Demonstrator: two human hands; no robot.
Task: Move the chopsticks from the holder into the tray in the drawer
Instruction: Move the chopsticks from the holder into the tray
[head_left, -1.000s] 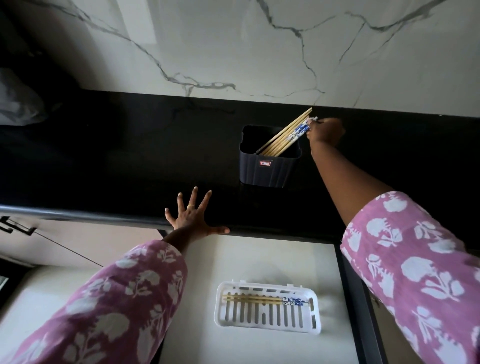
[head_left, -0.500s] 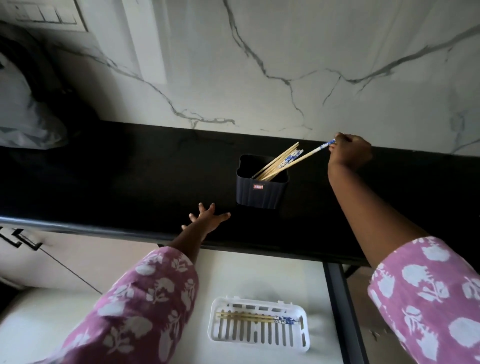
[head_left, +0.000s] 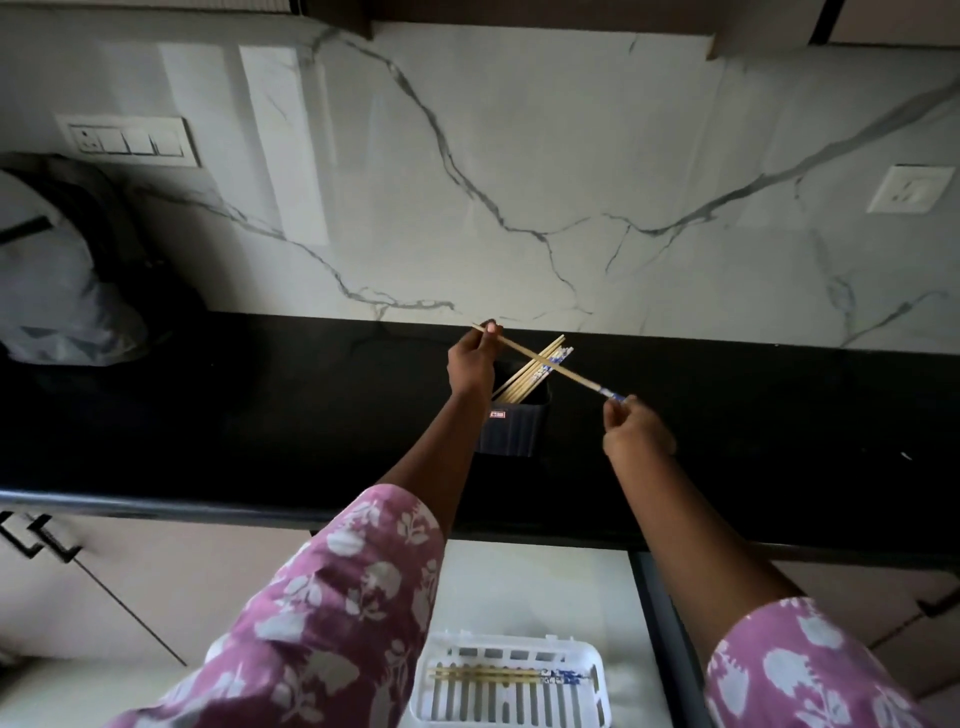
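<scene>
A dark holder (head_left: 511, 431) stands on the black counter with several wooden chopsticks (head_left: 535, 368) leaning out of it. Above the holder I hold a chopstick pair (head_left: 558, 370) level: my left hand (head_left: 470, 361) pinches its bare tip, my right hand (head_left: 636, 428) pinches its blue-patterned end. In the open drawer below lies a white slotted tray (head_left: 511, 691) with a few chopsticks (head_left: 498, 674) in it.
A black counter edge (head_left: 208, 501) runs across above the drawer (head_left: 540, 587). A grey bag (head_left: 57, 270) sits at the far left against the marble wall. Cabinet handles (head_left: 36, 538) show at lower left.
My right hand pulled the chopstick pair out of the holder and swung it level. My left hand left the counter edge and took the pair's other end.
</scene>
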